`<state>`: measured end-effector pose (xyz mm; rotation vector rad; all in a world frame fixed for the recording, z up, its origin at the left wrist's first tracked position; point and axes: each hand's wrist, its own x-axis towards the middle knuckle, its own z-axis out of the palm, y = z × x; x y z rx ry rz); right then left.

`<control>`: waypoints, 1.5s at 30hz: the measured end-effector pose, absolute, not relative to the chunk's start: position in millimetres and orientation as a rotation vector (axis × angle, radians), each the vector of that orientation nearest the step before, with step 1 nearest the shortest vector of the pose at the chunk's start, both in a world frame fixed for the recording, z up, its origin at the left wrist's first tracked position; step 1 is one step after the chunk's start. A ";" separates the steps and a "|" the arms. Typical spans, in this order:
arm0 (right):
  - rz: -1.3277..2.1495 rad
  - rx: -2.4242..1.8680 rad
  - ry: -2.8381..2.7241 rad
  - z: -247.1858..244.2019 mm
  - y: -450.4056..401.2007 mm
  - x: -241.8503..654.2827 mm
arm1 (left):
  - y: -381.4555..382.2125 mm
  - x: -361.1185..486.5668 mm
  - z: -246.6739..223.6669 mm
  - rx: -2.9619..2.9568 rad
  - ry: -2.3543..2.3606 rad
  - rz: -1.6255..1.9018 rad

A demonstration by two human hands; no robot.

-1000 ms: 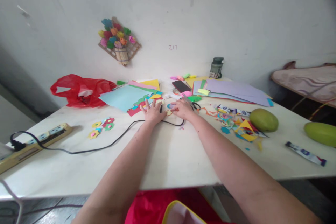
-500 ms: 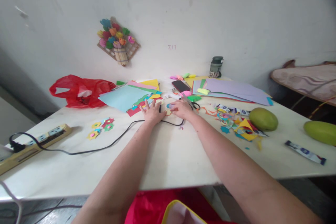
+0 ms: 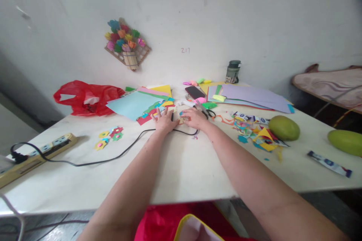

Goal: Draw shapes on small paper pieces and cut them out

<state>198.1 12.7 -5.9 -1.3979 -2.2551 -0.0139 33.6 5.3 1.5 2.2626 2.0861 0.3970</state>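
My left hand [image 3: 164,121] rests on the table with its fingers spread, beside a small black object [image 3: 172,116] and at the edge of the layered coloured cut paper [image 3: 154,110]. Facing it, my right hand [image 3: 195,118] has its fingertips together on a small blue paper piece [image 3: 181,113], which they mostly cover. Beneath the fingers lies a pale yellowish paper shape [image 3: 181,121], partly hidden. Black-handled scissors [image 3: 209,113] lie just beyond my right hand. A white glue gun [image 3: 185,103], as it appears, sits behind both hands, with a black cord [image 3: 127,150] running left.
Paper flowers [image 3: 109,137] lie at left near a power strip [image 3: 36,158] and a red plastic bag [image 3: 90,99]. To the right are paper scraps [image 3: 261,137], a green mango-like fruit [image 3: 283,128] and a glue tube [image 3: 329,163]. A phone [image 3: 195,92] and coloured sheets [image 3: 251,96] stand behind.
My right fingers have shifted slightly left and forward, covering more of the blue paper piece. My left hand stays nearly still.
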 end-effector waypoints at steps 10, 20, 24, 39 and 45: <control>-0.012 -1.459 -2.359 -2.6 11.1 196.7 | 14.2 26.1 0.0 2.210 2.085 0.334; -0.032 -1.447 -2.373 -3.2 9.8 195.7 | 10.0 25.1 7.4 2.250 1.979 0.132; -0.050 -1.410 -2.359 -4.8 9.5 195.3 | 10.6 24.7 6.2 2.267 1.968 0.129; -0.091 -1.480 -2.395 -5.1 4.9 195.5 | 14.0 19.7 3.8 2.271 1.910 0.101; -0.086 -1.492 -2.426 -6.0 5.4 193.9 | 14.8 19.6 3.5 2.267 1.908 0.099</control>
